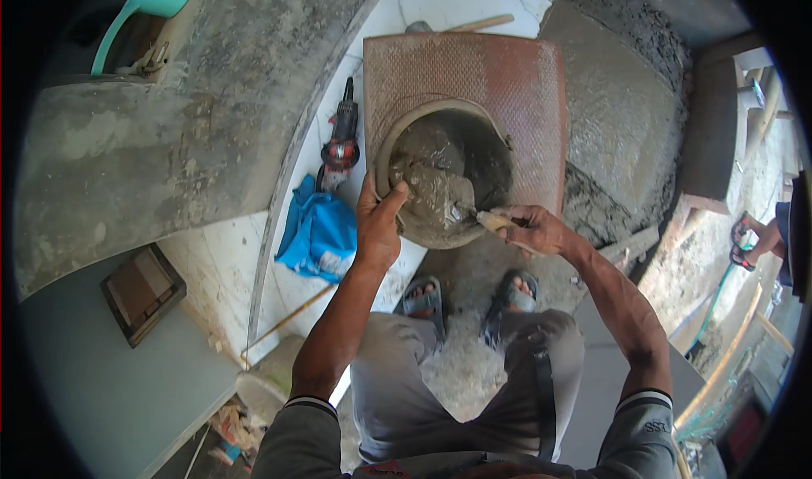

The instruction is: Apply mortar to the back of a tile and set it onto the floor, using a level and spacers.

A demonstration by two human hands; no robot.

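Note:
A round bucket point(389, 140) holds wet grey mortar point(427, 145) and sits tilted toward me at the near part of a reddish textured board point(533, 81). My left hand point(381, 225) grips the bucket's left rim, thumb over the edge. With my right hand point(533, 229) I hold a trowel by its pale wooden handle point(495, 221). The trowel's blade lies inside the bucket, coated with mortar, so its outline is hard to make out. Mortar also clings to the bucket's inner wall.
An angle grinder point(340, 145) and a blue plastic bag point(317, 229) lie on white tile left of the board. A wooden-handled tool point(478, 24) rests behind it. Wet mortar point(617, 115) is spread at right. Another person's foot point(748, 240) shows at far right.

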